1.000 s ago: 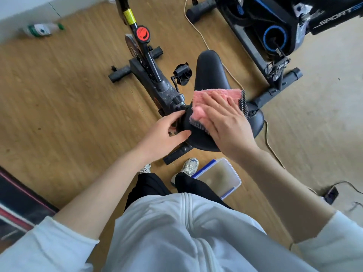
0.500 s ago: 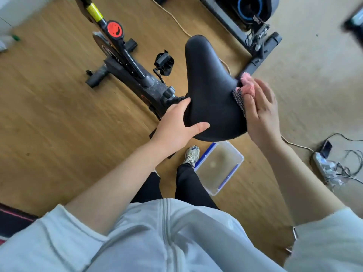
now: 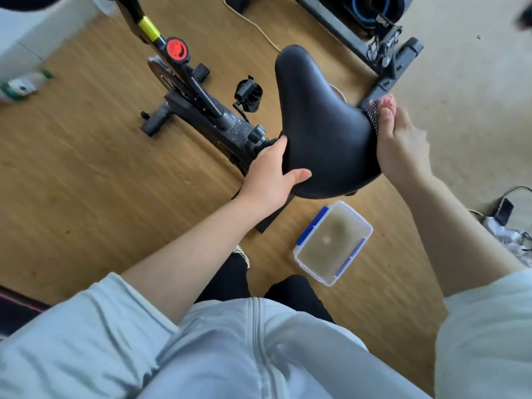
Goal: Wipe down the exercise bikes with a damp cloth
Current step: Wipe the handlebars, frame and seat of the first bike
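Note:
The black saddle (image 3: 322, 125) of the near exercise bike fills the middle of the view. Below and left of it runs the bike's frame (image 3: 207, 110), with a red knob (image 3: 177, 50). My left hand (image 3: 270, 174) grips the saddle's left rear edge, thumb on top. My right hand (image 3: 400, 145) presses a pink cloth (image 3: 384, 103) with a dark checked edge against the saddle's right side. Most of the cloth is hidden behind the saddle and my fingers.
A clear plastic tub (image 3: 334, 243) with blue clips holds murky water on the wood floor by my feet. A second bike's base (image 3: 388, 53) stands at the top right. Cables and a power strip (image 3: 506, 226) lie right. A bottle (image 3: 23, 84) lies far left.
My right hand has slid the cloth off the top of the saddle and down its right side. My left hand moved from under the saddle's edge to grip its left rear.

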